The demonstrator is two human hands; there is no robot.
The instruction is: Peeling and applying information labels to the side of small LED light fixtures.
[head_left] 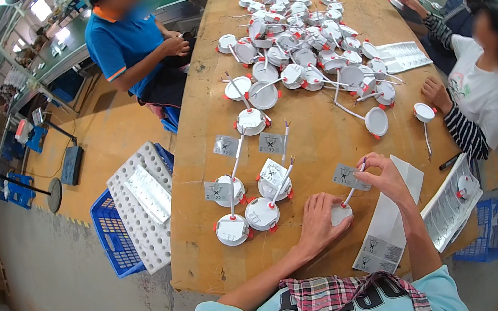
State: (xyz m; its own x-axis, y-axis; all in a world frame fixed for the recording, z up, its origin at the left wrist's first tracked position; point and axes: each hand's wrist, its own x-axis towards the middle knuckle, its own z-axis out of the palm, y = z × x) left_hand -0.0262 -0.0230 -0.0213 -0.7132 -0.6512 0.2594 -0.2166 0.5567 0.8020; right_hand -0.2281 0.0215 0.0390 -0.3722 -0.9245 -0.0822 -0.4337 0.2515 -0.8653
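Note:
My left hand (322,220) is closed around a small round white downlight (340,213) resting on the table near its front edge. A white cable (350,195) rises from the light, and a silver label (347,174) sits at its upper part. My right hand (388,179) pinches this label beside the cable; the fingertips partly cover where they meet. To the left stand several downlights with silver labels on their cables, among them a front one (232,230). Under my right forearm lies a white label sheet (398,209) with silver labels at its near end.
A big heap of downlights (302,39) covers the far table. One person (127,50) sits at the left, another (481,74) at the right. More label sheets (451,206) and a black marker (449,161) lie at right. Blue crates (118,235) flank the table.

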